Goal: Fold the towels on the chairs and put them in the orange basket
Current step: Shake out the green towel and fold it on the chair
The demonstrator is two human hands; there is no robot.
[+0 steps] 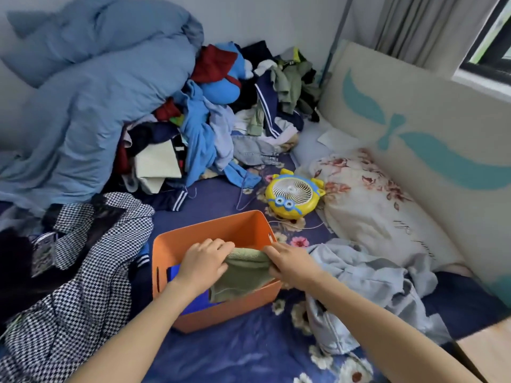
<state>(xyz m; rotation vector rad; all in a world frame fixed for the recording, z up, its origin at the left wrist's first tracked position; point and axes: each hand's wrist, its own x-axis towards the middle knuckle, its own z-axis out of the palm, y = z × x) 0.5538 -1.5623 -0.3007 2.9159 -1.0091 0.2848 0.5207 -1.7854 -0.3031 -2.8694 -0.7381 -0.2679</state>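
Nearest the camera, two bare forearms reach forward over a dark blue floral bedsheet [237, 352] toward an orange basket [177, 246] that sits on the sheet. Left hand [203, 262] is clenched on the left end of a folded green towel [244, 275], fingers curled over its top edge; right hand [290, 265] grasps the right end of the same towel, thumb and fingers pinching the fold. Towel is inside the basket, lying toward its near right side, its upper edge level with the rim between the two hands. Beneath and to the left of it, a blue folded item [193, 301] lies in the basket; whether it is a towel cannot be told. Basket has a slot handle on its left wall and another on its right wall. To the left of the basket, touching it, lies a black-and-white houndstooth garment [83, 288]. To the right, just beside it, lies a crumpled pale grey-blue garment [367, 286]. Beyond the basket, a yellow cartoon-faced fan [293, 193] lies on the sheet, next to a floral pillow [367, 200] resting along a cream headboard [431, 125] with teal shapes. Farther back, a heap of mixed clothes [221, 128] fills the corner, with a bunched blue duvet [91, 92] piled at far left against the wall. Grey curtain [431, 26] hangs at upper right beside a window.
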